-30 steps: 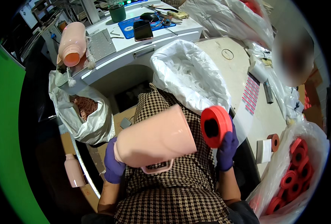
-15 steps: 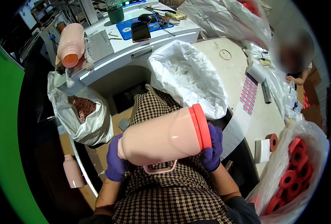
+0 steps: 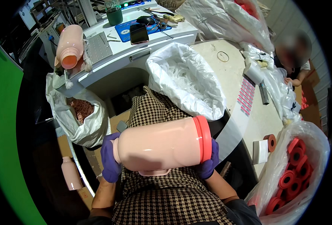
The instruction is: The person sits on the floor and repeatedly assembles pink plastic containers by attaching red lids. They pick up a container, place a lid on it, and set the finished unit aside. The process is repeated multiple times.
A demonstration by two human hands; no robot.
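A large pale pink plastic jug [image 3: 158, 144] lies sideways across my lap, held between both hands. My left hand [image 3: 110, 157], in a purple glove, is closed round its narrow neck at the left end. My right hand [image 3: 209, 160], gloved likewise, grips the red ring-like band [image 3: 203, 139] at the wide right end; part of that hand is hidden behind it. Below the body the jug's pink handle [image 3: 154, 173] shows along its lower side. Just beyond the jug stands a white sack [image 3: 159, 71] of translucent rings [image 3: 184, 80].
Another pink jug [image 3: 70, 45] lies on a machine at upper left. A sack of reddish-brown scraps [image 3: 82, 110] and a smaller pink bottle [image 3: 71, 174] are at left. Red parts [image 3: 295, 172] fill a plastic bag at right. A phone [image 3: 139, 33] lies on the desk; a person [image 3: 295, 56] sits far right.
The jug has come slightly lower and more level. It has rolled, so less of its handle shows. Both hands have moved with it, still holding the ends.
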